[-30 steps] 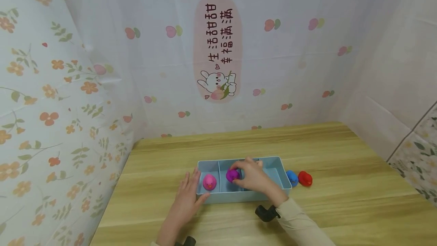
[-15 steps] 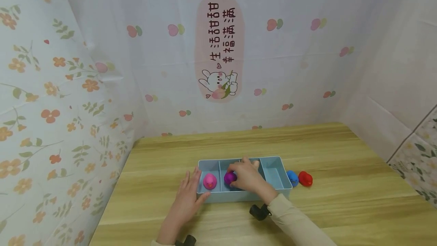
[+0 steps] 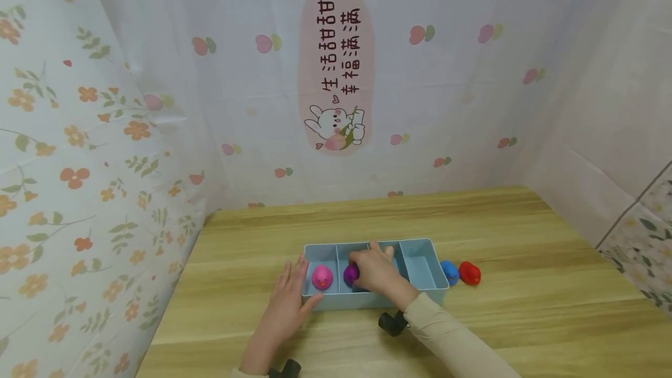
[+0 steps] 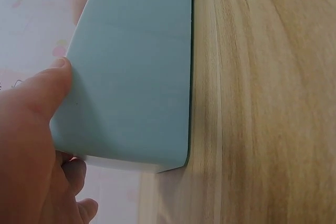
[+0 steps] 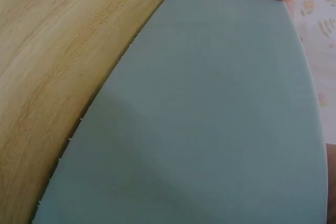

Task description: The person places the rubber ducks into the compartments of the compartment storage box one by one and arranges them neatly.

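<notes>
In the head view, a light blue divided box (image 3: 357, 302) stands on the table. My right hand (image 3: 379, 276) reaches in over its front wall and pinches a purple rubber duck (image 3: 350, 276) low in the second compartment from the left; the fingers partly hide the duck. A pink rubber duck (image 3: 322, 277) sits in the leftmost compartment. My left hand (image 3: 285, 302) rests against the box's left end, fingers fairly straight along the side and thumb at the front rim. The left wrist view shows that thumb (image 4: 50, 85) touching the rim near the corner.
Right of the box, a blue rubber duck (image 3: 450, 272) and a red rubber duck (image 3: 469, 273) lie side by side on the wooden table (image 3: 525, 308). Dividers split the box into compartments. Patterned cloth (image 3: 446, 92) hangs behind and at both sides.
My right hand has moved left and lower into the box with the purple duck, which now sits deeper in the second compartment. My left hand has stayed at the box's left end.
</notes>
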{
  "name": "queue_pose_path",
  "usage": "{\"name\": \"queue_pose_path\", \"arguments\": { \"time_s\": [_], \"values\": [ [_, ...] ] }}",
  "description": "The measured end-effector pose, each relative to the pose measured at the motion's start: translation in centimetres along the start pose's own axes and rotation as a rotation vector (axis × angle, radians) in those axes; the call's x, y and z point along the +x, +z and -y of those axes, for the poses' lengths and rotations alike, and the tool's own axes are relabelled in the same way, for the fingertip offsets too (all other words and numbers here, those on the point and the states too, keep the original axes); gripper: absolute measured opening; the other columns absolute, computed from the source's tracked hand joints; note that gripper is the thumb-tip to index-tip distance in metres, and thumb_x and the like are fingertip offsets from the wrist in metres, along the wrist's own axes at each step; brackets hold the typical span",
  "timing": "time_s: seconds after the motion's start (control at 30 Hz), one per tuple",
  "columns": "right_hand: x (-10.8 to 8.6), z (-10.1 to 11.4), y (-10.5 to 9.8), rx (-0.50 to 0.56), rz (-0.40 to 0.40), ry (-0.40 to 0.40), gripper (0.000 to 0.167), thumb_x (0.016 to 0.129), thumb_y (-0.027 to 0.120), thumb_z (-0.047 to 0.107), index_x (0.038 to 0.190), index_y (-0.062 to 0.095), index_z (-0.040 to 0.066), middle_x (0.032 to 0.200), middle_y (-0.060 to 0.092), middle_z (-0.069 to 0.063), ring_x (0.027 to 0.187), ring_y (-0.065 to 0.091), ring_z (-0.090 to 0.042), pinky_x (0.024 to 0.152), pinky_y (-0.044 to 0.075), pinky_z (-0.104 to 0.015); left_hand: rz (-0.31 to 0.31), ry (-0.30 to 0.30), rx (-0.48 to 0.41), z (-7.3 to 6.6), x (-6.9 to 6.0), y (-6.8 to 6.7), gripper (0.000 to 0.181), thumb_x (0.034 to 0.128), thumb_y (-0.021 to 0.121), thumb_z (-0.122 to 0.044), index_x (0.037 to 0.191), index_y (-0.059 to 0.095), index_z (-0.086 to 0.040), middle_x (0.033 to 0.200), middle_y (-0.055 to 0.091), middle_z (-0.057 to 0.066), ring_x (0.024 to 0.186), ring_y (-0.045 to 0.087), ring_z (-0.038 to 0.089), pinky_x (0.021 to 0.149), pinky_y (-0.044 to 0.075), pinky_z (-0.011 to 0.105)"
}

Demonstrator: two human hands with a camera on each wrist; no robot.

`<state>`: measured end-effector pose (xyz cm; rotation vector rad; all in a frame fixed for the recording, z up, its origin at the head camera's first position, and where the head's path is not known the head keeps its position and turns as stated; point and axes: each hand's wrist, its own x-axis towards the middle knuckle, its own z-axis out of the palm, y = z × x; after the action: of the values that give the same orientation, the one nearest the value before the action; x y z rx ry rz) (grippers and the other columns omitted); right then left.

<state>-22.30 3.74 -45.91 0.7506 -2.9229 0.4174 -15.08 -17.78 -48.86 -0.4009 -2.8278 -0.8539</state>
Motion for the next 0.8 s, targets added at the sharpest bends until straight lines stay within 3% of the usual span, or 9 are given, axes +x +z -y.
{"name": "queue_pose_path", "arguments": {
  "time_s": [0.23, 0.43, 0.8],
  "values": [
    [-0.1, 0.1, -0.4, -0.028, 0.026, 0.005, 0.034, 0.061, 0.09, 0.027, 0.086, 0.068, 0.019, 0.088, 0.068, 0.001, 0.083, 0.039, -0.018, 0.065, 0.026, -0.038, 0.007, -0.007, -0.004, 0.0, 0.1, -0.1, 0.07, 0.094, 0.058, -0.037, 0.147, 0.03, -0.001, 0.157, 0.025, 0.015, 0.142, 0.018, 0.048, 0.113, 0.018, 0.064],
    [-0.2, -0.1, -1.1, 0.024, 0.039, 0.03, 0.034, 0.064, 0.088, 0.031, 0.09, 0.069, 0.019, 0.093, 0.068, 0.0, 0.087, 0.041, -0.019, 0.068, 0.025, -0.041, 0.014, -0.016, -0.004, 0.0, 0.2, 0.0, 0.07, 0.0938, 0.058, -0.037, 0.148, 0.03, -0.002, 0.157, 0.025, 0.014, 0.142, 0.018, 0.048, 0.113, 0.018, 0.064],
    [-1.1, -0.8, -3.0, 0.111, -0.04, -0.085, 0.021, 0.071, 0.084, 0.02, 0.089, 0.073, 0.02, 0.101, 0.067, 0.004, 0.083, 0.037, -0.013, 0.072, 0.023, -0.044, 0.008, -0.01, 0.002, -0.2, 0.1, -0.1, 0.071, 0.0935, 0.059, -0.037, 0.148, 0.03, -0.001, 0.157, 0.025, 0.015, 0.142, 0.018, 0.048, 0.113, 0.018, 0.064]
  ]
}}
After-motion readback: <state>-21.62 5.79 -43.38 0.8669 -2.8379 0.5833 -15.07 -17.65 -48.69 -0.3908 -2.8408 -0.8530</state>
